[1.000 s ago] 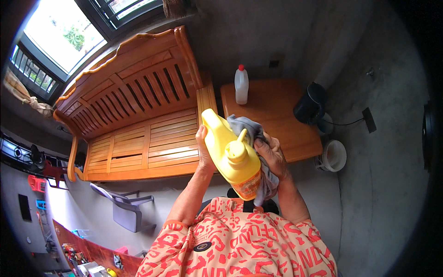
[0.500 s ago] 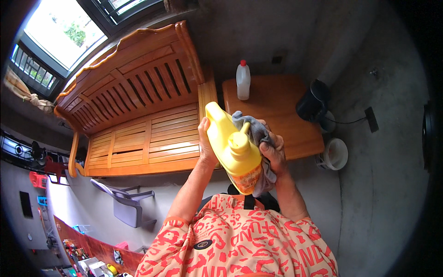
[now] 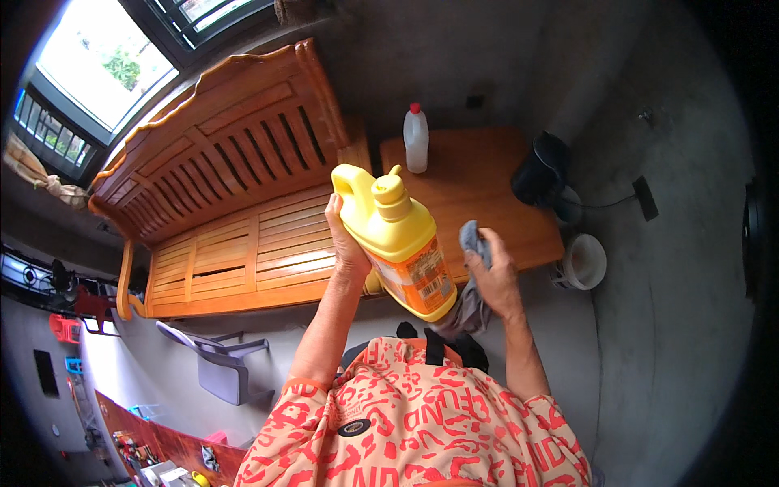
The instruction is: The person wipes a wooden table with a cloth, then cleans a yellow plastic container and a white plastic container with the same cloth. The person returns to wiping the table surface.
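A large yellow pump bottle (image 3: 391, 231) with an orange label is tilted in front of me, its pump top up and to the far side. My left hand (image 3: 347, 243) is closed around its left side, below the moulded handle; part of the fingers is hidden behind the bottle. To the right, apart from the bottle's upper body, my right hand (image 3: 497, 280) is closed on a grey cloth (image 3: 469, 312). The cloth hangs from the fingers down to the bottle's lower end, where I cannot tell whether they touch.
Ahead stands a brown wooden table (image 3: 471, 195) with a translucent red-capped bottle (image 3: 416, 140) and a black kettle (image 3: 540, 172). A white bucket (image 3: 583, 261) is at its right. A slatted wooden bench (image 3: 235, 243) fills the left, with a grey chair (image 3: 223, 369) nearer me.
My right hand and the cloth have come away from the bottle's side, moving right and down. The bottle has turned, so its orange label faces me more.
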Demonstrator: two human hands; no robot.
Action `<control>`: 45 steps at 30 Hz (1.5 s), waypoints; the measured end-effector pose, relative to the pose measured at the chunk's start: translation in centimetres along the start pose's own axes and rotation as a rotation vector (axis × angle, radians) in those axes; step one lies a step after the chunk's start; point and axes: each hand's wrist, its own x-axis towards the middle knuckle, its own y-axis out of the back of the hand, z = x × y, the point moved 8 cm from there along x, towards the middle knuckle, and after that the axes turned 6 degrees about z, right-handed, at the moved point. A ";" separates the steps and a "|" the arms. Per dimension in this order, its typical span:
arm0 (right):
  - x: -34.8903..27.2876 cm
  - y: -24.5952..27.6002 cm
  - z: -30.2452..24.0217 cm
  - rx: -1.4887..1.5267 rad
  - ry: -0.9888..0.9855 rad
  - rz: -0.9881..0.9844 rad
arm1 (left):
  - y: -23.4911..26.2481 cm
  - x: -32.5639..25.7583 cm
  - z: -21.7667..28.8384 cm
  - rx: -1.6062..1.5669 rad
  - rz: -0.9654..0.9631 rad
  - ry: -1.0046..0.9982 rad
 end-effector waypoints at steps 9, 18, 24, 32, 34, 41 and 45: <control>3.2 1.9 -5.9 0.033 0.193 0.349 | -0.8 -2.2 -1.7 0.085 -0.010 0.096; 0.4 -1.5 -7.1 0.461 0.166 -0.159 | 1.7 -1.4 -2.6 0.061 0.073 0.071; -1.1 -0.5 -3.3 0.680 0.047 -0.142 | 0.1 -1.5 -1.4 0.047 0.022 0.065; 0.2 4.9 -3.7 0.523 0.080 0.496 | 0.7 -2.2 -2.5 0.058 0.031 0.077; -0.3 3.5 -5.6 0.420 0.195 0.381 | 2.1 -1.6 -3.5 0.021 0.062 0.086; -0.4 -0.7 -7.7 0.766 0.337 -0.220 | 1.9 -1.4 -4.2 0.089 0.032 0.138; -2.1 -0.9 -8.6 0.586 0.458 0.019 | 1.1 -2.1 -3.6 0.041 0.049 0.113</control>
